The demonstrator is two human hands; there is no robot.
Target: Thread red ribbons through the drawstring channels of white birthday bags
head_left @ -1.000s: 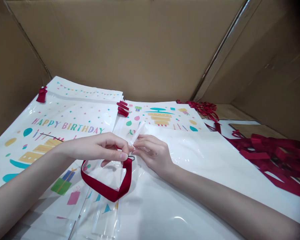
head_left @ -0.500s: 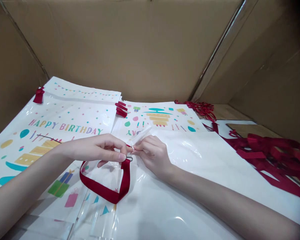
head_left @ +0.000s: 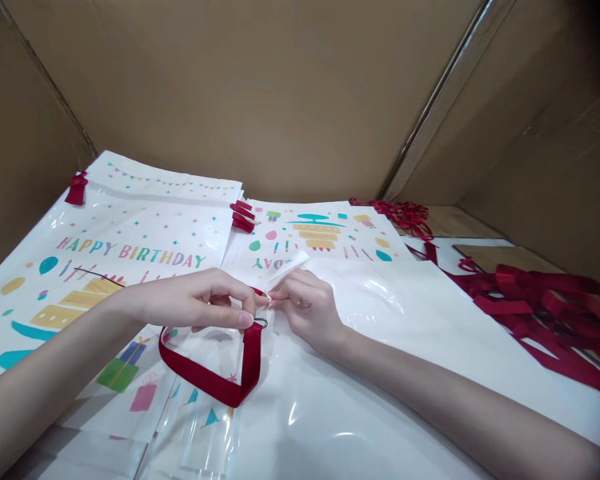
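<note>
A: Comparing with the picture from 0.5 s ago, what differs?

B: Little. The left hand [head_left: 195, 303] stays pinched on the top end of the red ribbon [head_left: 215, 373], its grip closed on it beside a small dark wire hook [head_left: 261, 323]. The right hand [head_left: 307, 307] still has its fingertips together on the folded corner of the white bag [head_left: 360, 373], and that white flap [head_left: 286, 268] now lies lower and points further right.

A: Where does the ribbon sit?

B: It loops down from the 2 hands onto the glossy bag, near the middle of the counter [head_left: 445, 223].

A: What about edges and open room?

B: Cardboard walls [head_left: 280, 93] close in behind and on both sides. The printed birthday bags [head_left: 130, 247] fill the left, touching the white bag's edge. A heap of loose red ribbons [head_left: 545, 300] lies to the right, well apart from the hands. The bare white bag surface near the person is open.
</note>
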